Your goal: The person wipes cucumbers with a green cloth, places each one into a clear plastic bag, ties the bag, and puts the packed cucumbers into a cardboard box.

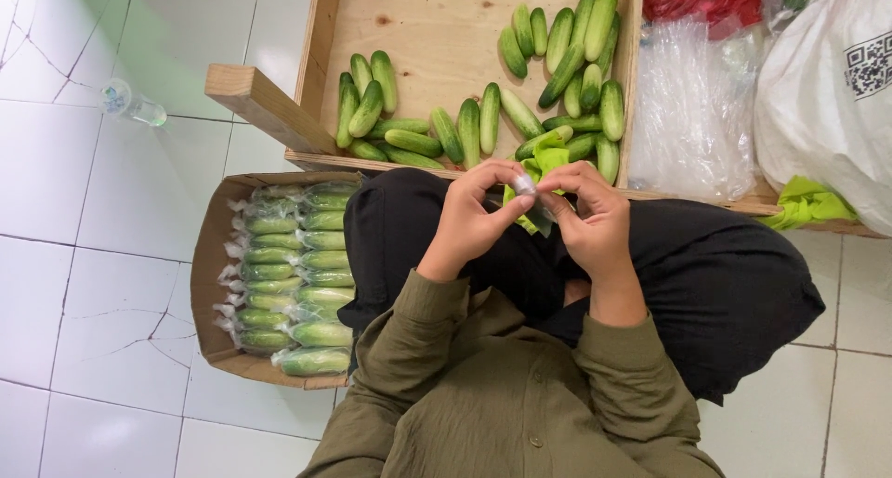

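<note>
The shallow plywood tray (418,32) lies on white tile, with loose green cucumbers (557,78) heaped mostly at its right side and along its near edge. To the tray's right are a clear plastic sheet bundle (692,106) and a white sack (827,88). Nearer than the tray's left corner stands a brown cardboard box (209,283) filled with plastic-wrapped cucumbers (297,274). Just nearer than the tray's near edge, over the lap, the left hand (469,222) and right hand (590,222) meet — fingertips of both pinched shut on a small clear plastic bag (531,192), with a bright green cloth (544,162) behind it.
</note>
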